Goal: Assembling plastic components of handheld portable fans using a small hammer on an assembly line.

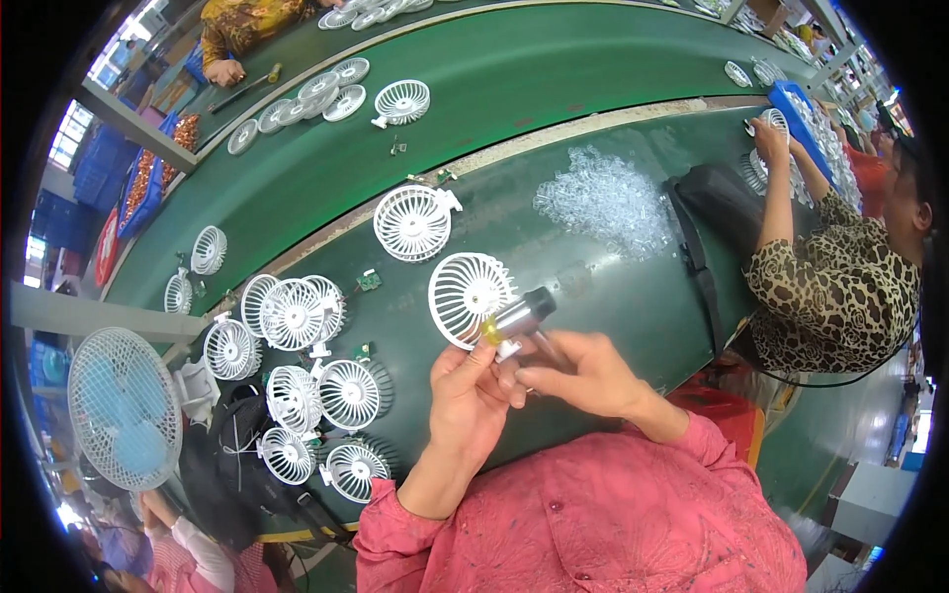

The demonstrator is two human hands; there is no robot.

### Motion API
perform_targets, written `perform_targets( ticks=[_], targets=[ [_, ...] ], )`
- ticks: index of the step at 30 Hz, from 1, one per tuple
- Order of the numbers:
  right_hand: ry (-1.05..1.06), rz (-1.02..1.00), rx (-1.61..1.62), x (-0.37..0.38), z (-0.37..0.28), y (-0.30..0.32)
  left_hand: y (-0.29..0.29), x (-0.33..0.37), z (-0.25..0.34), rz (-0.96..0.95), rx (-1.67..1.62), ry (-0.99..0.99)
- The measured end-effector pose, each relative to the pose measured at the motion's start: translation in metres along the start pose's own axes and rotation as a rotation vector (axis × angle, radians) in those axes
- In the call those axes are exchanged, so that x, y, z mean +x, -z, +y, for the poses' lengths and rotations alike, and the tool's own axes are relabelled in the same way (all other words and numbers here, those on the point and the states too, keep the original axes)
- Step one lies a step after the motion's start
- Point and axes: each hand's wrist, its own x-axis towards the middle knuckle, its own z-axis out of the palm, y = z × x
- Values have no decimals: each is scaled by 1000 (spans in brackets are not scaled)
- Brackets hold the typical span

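Note:
My left hand (467,387) pinches a small white fan housing (465,290) by the neck at its lower edge, its round slatted grille tilted up above my fingers. Across the grille's lower right lies a screwdriver handle (522,312), see-through yellow with a black end. My right hand (590,378) is closed beside the neck, its fingers curled round the screwdriver; blur and the fingers hide the tool's shaft. Just beyond on the green bench stands another white fan housing (412,223), with a small circuit board at its top.
Several white fan housings (349,394) with circuit boards cluster at left. Small clear plastic pieces (608,203) lie heaped at back right, near a black bag (720,208). Beyond runs a green conveyor belt (514,84). A desk fan (126,408) stands at left; a co-worker (830,267) works at right.

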Motion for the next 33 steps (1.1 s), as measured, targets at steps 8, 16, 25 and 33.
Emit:
perform_targets(
  ticks=[8, 16, 25, 33],
  targets=[
    [73, -5, -303, -1, -37, 13, -5, -4, 5, 31, 172, -6],
    [197, -2, -495, 2, -44, 28, -8, -2, 2, -13, 358, -137],
    [111, -25, -414, 4, -30, 39, 1, -6, 1, 5, 401, -14],
    [208, -2, -453, 2, -37, 21, 5, -7, 1, 31, 270, 25]
  ],
)
